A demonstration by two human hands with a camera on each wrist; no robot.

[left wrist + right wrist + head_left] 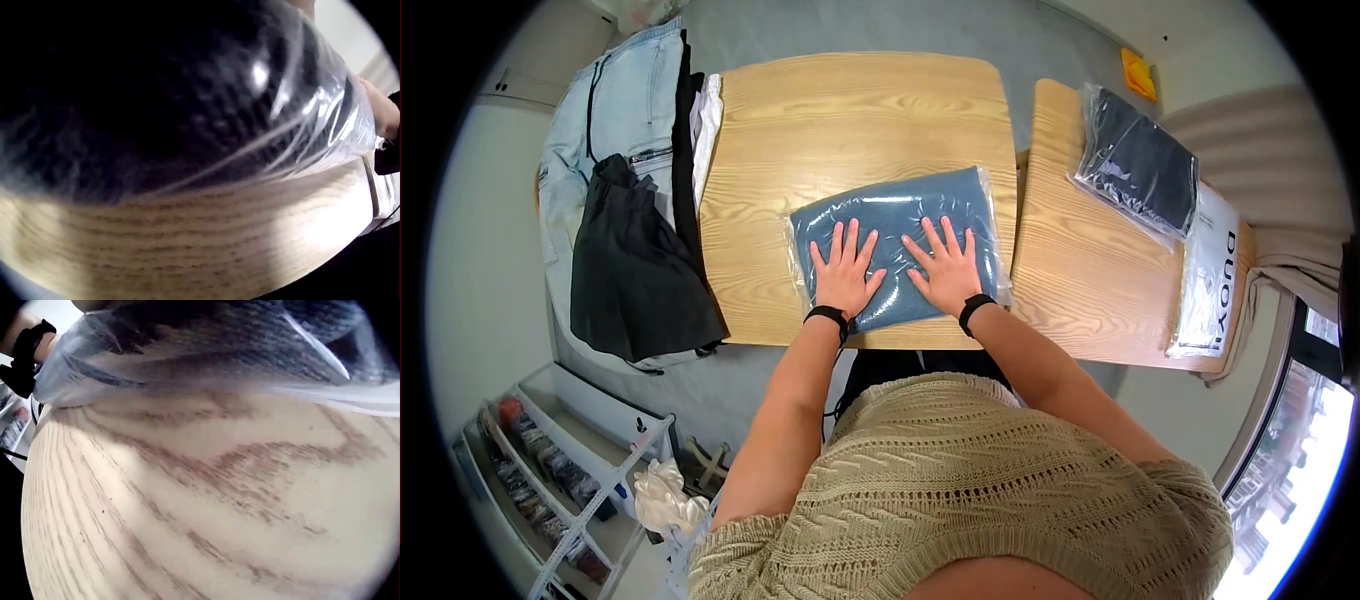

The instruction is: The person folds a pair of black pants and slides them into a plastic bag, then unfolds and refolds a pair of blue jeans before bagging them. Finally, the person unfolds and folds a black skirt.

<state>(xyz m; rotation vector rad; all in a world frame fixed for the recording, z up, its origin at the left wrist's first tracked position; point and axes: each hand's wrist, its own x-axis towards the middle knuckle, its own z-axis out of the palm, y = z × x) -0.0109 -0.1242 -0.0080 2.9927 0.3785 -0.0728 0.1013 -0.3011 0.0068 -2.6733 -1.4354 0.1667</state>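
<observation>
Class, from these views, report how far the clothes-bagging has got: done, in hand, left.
Done: a dark bagged garment lies on the side table. In hand: the left hand and right hand press flat on the blue bagged garment. Apparently left: unbagged denim and a black garment.

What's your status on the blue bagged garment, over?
Left hand and right hand flat, fingers spread, pressing the blue bagged garment. It lies flat on the wooden table. Clothes pile to the left, apart.
</observation>
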